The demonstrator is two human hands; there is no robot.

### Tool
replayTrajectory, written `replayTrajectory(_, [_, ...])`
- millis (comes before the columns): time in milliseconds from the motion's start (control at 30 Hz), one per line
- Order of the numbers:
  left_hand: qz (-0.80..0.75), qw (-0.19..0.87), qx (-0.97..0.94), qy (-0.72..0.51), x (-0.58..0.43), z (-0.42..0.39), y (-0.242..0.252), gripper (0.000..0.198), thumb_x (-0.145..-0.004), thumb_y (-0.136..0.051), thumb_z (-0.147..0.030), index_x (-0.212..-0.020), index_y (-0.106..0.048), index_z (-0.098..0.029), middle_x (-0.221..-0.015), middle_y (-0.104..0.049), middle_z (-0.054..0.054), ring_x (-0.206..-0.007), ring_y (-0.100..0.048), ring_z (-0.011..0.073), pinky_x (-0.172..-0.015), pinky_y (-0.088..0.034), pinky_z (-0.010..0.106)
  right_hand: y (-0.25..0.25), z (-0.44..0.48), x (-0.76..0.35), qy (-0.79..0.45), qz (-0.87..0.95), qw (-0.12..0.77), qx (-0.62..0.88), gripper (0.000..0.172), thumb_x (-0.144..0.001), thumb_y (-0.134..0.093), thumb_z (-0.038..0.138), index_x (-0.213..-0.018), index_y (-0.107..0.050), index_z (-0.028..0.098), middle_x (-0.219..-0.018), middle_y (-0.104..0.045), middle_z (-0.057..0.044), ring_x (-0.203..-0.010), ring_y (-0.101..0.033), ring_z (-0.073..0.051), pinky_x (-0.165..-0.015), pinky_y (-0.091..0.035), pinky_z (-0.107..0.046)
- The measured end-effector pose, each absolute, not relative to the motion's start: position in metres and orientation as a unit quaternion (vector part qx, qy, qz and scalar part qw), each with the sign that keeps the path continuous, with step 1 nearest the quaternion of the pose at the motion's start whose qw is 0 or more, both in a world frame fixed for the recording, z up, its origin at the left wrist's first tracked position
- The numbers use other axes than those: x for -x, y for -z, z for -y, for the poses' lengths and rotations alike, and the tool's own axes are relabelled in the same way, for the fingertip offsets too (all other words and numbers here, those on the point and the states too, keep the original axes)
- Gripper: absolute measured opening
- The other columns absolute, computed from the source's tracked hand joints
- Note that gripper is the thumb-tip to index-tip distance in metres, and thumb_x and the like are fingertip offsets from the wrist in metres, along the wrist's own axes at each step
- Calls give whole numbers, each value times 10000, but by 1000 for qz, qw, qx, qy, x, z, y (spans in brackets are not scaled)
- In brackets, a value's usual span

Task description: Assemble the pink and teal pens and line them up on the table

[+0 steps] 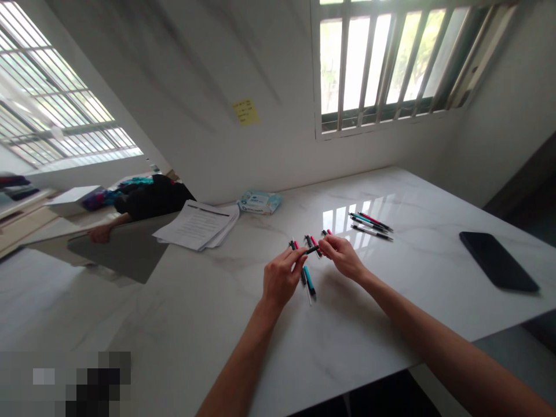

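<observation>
Between the hands: black pen (pixel 311 250), held just above the marble table (pixel 182 313), near its middle.
Pen axis: runs across the view from hand to hand, nearly level; which end is the tip, cannot tell.
Left hand (pixel 280 281): thumb and fingertips pinched on the pen's left end.
Right hand (pixel 343 255): fingers closed round the pen's right end.
Under the hands: loose pens on the tabletop, among them a teal pen (pixel 309 282) lying near-to-far and a red pen (pixel 314 242).
Right of that: second cluster of pens (pixel 370 226), lying side by side.
Far right: dark phone (pixel 497 260), lying flat.
Left, back: printed papers (pixel 197 226), text too small to read; wipes pack (pixel 259 202), label unreadable.
Wall: yellow sticky note (pixel 245 112), handwriting illegible.
Far left: another person's arm (pixel 108 231) resting on the table.
</observation>
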State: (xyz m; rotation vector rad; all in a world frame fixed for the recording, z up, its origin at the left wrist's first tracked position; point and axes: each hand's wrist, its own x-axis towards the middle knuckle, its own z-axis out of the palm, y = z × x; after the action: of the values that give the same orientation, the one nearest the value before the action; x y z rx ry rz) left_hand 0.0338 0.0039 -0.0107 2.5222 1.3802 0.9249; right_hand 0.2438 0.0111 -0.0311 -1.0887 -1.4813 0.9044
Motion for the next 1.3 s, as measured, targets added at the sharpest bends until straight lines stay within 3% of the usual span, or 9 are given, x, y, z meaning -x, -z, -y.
replayTrajectory(267, [-474, 138, -806, -326, -35, -5, 11, 305, -1045, -503, -396, -1177, -745, -264, -1083, -789, 45, -979, -723, 201, -825, -481, 261, 28, -12, -246, -403, 615, 527, 426, 313, -956, -613, 498, -877, -680, 203, -762, -662, -19, -697, -586, -162, -643, -478, -283])
replayTrajectory(500, [-492, 189, -779, -340, -38, -4, 10, 345, -1040, -484, -422, -1093, -771, -238, -847, -776, 6, -740, -695, 161, -695, -439, 234, 25, -12, -248, -443, 595, 541, 396, 311, -902, -700, 453, -1100, -727, 215, -933, -713, -51, -805, -647, -180, -693, -534, -300])
replayTrajectory(667, [-486, 185, -787, -333, -38, -3, 11, 363, -1038, -475, -435, -1069, -777, -235, -819, -759, 5, -709, -672, 152, -694, -427, 227, 28, -15, -248, -454, 573, 548, 406, 331, -895, -693, 517, -952, -731, 193, -808, -684, -24, -706, -606, -152, -666, -520, -296])
replayTrajectory(833, [-499, 187, -784, -317, -38, -4, 14, 407, -1045, -443, -467, -1059, -768, -223, -748, -732, 5, -642, -638, 148, -661, -402, 232, 23, -13, -248, -499, 541, 560, 380, 306, -818, -780, 481, -950, -745, 208, -883, -716, -28, -781, -644, -165, -740, -544, -318])
replayTrajectory(1067, [-478, 218, -788, -319, -39, -3, 12, 470, -1039, -420, -516, -1029, -767, -199, -663, -636, 0, -604, -570, 155, -632, -372, 243, 26, -14, -247, -533, 480, 605, 345, 313, -750, -868, 422, -928, -722, 209, -845, -720, -10, -745, -634, -145, -679, -535, -278])
replayTrajectory(1300, [-452, 375, -726, -358, -41, -7, 14, 512, -1010, -454, -566, -1009, -771, -164, -579, -459, -38, -531, -418, 129, -543, -325, 236, 23, -16, -253, -525, 466, 630, 332, 302, -726, -902, 374, -893, -713, 208, -884, -767, -30, -821, -703, -171, -750, -574, -297])
